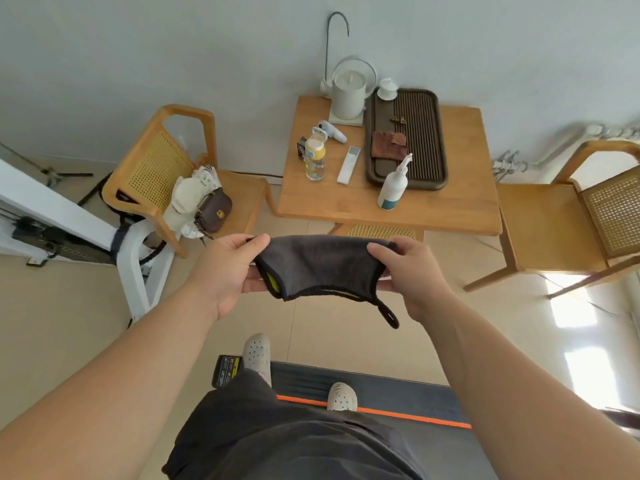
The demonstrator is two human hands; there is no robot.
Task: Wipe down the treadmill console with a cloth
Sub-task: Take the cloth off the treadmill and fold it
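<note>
Right now I have the dark grey cloth [320, 265] stretched between both hands, in the air in front of the wooden surface [433, 209] and above the floor. My left hand [228, 271] pinches its left edge, thumb on top and fingers curled under; my right hand [410, 271] has the same closed grip on the right edge. I judge the step in hand to be folding the cloth into a pad, so I should bring the edges together evenly, tuck the hanging loop [389, 315] inside, and leave one flat face outward for wiping. A yellow lining shows at the lower hem, though how much is folded under I cannot tell. The console itself is not visible; only a white frame [138, 258] left of the cloth and a dark belt [398, 393] under my feet appear.
</note>
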